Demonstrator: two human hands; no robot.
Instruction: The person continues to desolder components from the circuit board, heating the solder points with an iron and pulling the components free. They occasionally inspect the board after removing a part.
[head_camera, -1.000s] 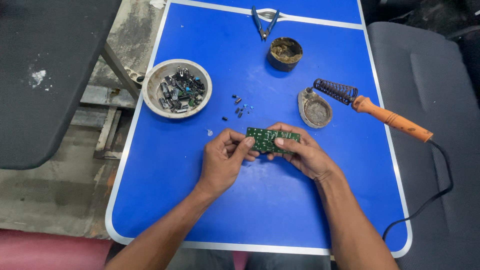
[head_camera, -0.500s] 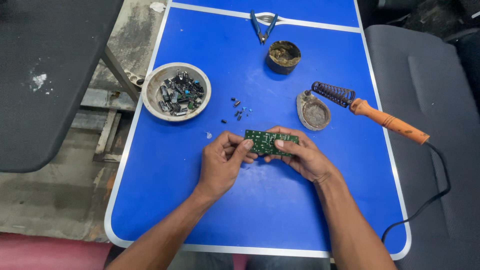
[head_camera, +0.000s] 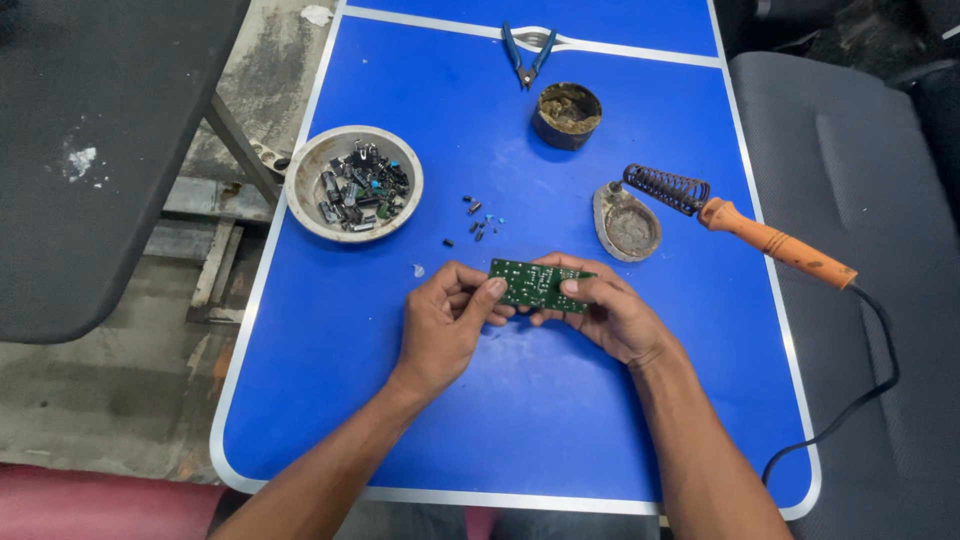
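Little has moved since a second ago: our hands and the board sit where they were over the middle of the table (head_camera: 330, 400), the view only drifting slightly.

Our left hand (head_camera: 445, 325) pinches the left end of the board (head_camera: 535, 285) between thumb and fingers, and our right hand (head_camera: 605, 318) pinches the right end, thumb lying on top. We judge the step is inspecting or turning the board; to do it well we should grip by the edges only, keep thumbs off the soldered face, and hold it level above the table.

The board is a small green rectangle, long side across, its upper face speckled with pale dots and traces. Loose parts (head_camera: 472, 222) lie just beyond it, the bowl (head_camera: 310, 185) of components to the left, the iron (head_camera: 775, 243) on its stand (head_camera: 628, 222) to the right.
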